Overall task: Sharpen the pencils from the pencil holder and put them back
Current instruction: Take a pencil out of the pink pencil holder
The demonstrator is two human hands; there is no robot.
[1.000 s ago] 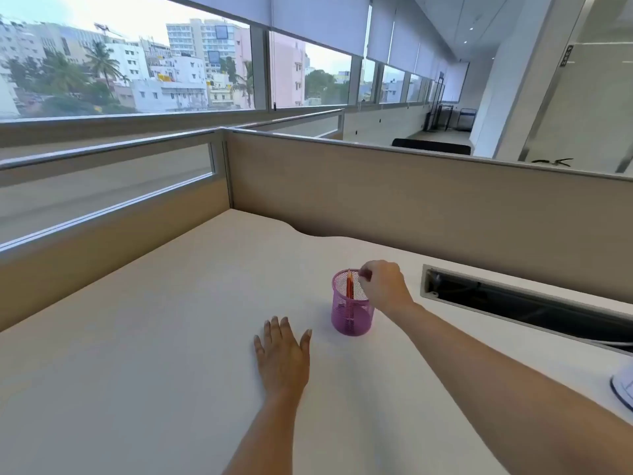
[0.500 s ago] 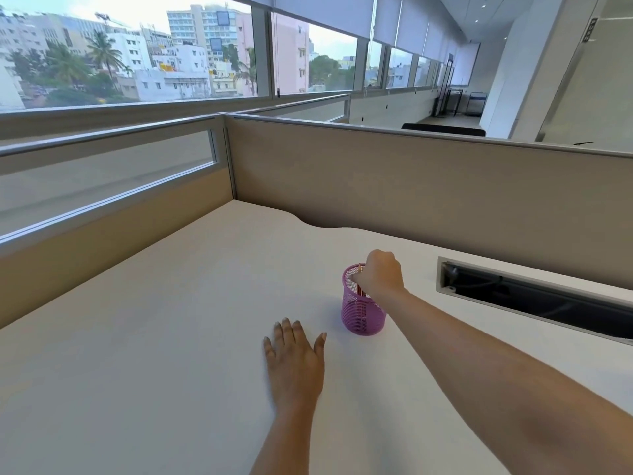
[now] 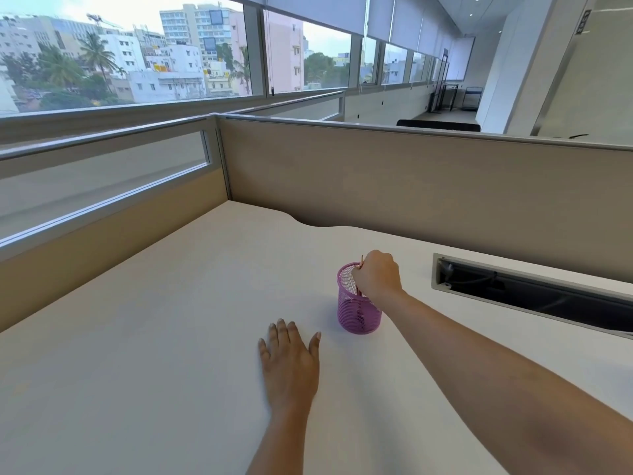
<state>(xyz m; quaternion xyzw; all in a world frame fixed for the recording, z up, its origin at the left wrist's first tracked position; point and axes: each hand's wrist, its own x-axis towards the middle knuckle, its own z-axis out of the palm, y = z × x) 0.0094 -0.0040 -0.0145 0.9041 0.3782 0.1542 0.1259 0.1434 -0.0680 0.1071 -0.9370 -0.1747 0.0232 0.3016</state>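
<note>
Right hand [image 3: 376, 274] over pink mesh holder [image 3: 358, 315], fingers curled round pencil [image 3: 361, 260]. Left hand [image 3: 291, 361] flat, fingers straight, on desk [image 3: 137, 337].

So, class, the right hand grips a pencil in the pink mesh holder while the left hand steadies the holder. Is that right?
Not quite. In the head view the left hand lies flat on the desk, apart from the holder. The right hand does grip a pencil in the holder.
</note>
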